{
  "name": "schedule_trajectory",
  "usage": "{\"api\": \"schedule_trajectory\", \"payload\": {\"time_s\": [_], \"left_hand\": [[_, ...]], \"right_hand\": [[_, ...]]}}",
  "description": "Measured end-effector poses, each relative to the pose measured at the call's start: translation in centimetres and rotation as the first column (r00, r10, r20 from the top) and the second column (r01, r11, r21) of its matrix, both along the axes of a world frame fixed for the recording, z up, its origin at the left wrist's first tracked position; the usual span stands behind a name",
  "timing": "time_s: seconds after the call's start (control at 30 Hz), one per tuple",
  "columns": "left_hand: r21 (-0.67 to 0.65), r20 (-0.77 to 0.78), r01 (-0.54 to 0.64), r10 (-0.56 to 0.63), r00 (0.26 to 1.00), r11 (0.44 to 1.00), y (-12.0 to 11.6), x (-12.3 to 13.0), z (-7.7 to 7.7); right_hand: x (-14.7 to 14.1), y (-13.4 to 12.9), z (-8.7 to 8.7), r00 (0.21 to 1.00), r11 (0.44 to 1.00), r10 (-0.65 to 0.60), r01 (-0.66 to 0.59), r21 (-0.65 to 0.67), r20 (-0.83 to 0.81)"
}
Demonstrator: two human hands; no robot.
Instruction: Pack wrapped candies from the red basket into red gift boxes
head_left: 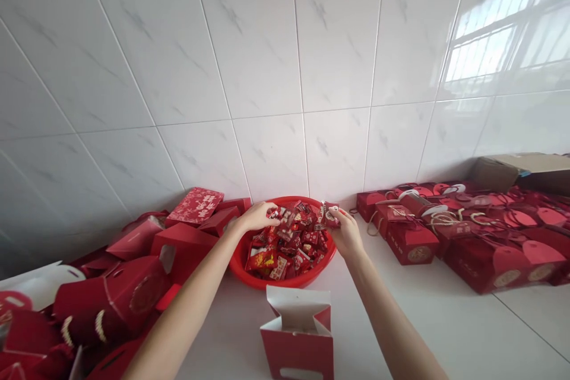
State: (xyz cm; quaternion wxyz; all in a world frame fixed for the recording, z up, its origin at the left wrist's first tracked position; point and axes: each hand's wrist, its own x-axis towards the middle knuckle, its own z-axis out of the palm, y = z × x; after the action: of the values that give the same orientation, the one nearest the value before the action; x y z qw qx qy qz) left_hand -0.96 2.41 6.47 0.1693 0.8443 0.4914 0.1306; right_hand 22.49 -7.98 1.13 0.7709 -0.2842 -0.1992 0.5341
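Note:
A red plastic basket [238, 270] holds many small wrapped candies [289, 243], mostly in red packets. My left hand [258, 217] reaches over its left rim, fingertips pinched on a small wrapped candy [276, 214]. At the opposite rim, my right hand [348, 233] grips a red-and-white candy packet [330, 214] between thumb and fingers. Between my forearms stands a red gift box [297, 347], upright with its top flaps unfolded and its white inside showing. What lies at its bottom cannot be made out.
Unfilled-looking and folded red boxes [184, 252] are heaped at the left. Rows of closed red gift boxes [412, 240] with cord handles stand at the right, beside a cardboard box [499, 172]. A white tiled wall [267, 59] rises behind the white countertop [401, 309].

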Motion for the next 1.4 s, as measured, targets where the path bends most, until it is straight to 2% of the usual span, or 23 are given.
{"api": "schedule_trajectory", "payload": {"time_s": [0.13, 0.23, 0.37, 0.53, 0.63, 0.73, 0.9, 1.0, 1.07, 1.2, 1.33, 1.4], "left_hand": [[0.109, -0.016, 0.055, -0.054, 0.998, 0.992, -0.3, 0.1, -0.9], [0.018, -0.063, 0.152, -0.151, 0.987, 0.988, -1.3, 1.6, -1.3], [-0.054, -0.277, 0.211, -0.217, 0.936, 0.976, -2.6, 3.8, -2.0], [-0.036, -0.518, 0.226, -0.211, 0.829, 0.974, -3.7, 5.2, -2.7], [-0.001, -0.552, 0.226, -0.189, 0.812, 0.974, -3.9, 5.5, -2.8], [0.0, -0.534, 0.216, -0.182, 0.826, 0.976, -3.9, 5.4, -2.8], [0.005, -0.383, 0.167, -0.153, 0.911, 0.986, -3.3, 4.4, -3.0], [0.01, -0.2, 0.121, -0.117, 0.973, 0.993, -3.0, 3.6, -3.0], [-0.041, -0.035, 0.132, -0.133, 0.99, 0.99, -3.0, 3.3, -2.9], [-0.195, 0.276, 0.189, -0.131, 0.952, 0.962, -3.1, 3.4, -2.8], [-0.295, 0.462, 0.11, 0.041, 0.886, 0.949, -3.8, 4.1, -3.0], [-0.358, 0.554, 0.14, 0.09, 0.828, 0.923, -4.2, 4.6, -3.0]], "right_hand": [[-0.3, 0.2, -0.3, 1.0, 1.0, -0.002, 0.002, -0.024, 0.018], [-0.6, 0.2, -0.4, 1.0, 0.999, 0.001, -0.001, -0.037, -0.017], [-0.7, 0.4, -0.5, 0.998, 0.999, 0.029, -0.031, -0.033, -0.06], [-0.9, 0.8, -1.1, 0.992, 0.996, 0.085, -0.087, -0.018, -0.093], [-1.0, 0.7, -1.1, 0.987, 0.993, 0.105, -0.111, -0.044, -0.125], [-1.1, 0.7, -1.1, 0.983, 0.992, 0.093, -0.104, -0.065, -0.157], [-0.9, 1.0, -1.3, 0.976, 0.989, 0.126, -0.138, -0.055, -0.179], [-0.8, 1.0, -1.4, 0.975, 0.984, 0.159, -0.168, -0.052, -0.155], [-0.8, 1.0, -1.3, 0.976, 0.983, 0.172, -0.18, -0.046, -0.13], [-0.8, 0.9, -1.2, 0.977, 0.983, 0.169, -0.177, -0.053, -0.126], [-0.8, 0.9, -1.3, 0.976, 0.978, 0.195, -0.201, -0.052, -0.091], [-0.8, 0.8, -1.4, 0.975, 0.975, 0.213, -0.216, -0.047, -0.058]]}}
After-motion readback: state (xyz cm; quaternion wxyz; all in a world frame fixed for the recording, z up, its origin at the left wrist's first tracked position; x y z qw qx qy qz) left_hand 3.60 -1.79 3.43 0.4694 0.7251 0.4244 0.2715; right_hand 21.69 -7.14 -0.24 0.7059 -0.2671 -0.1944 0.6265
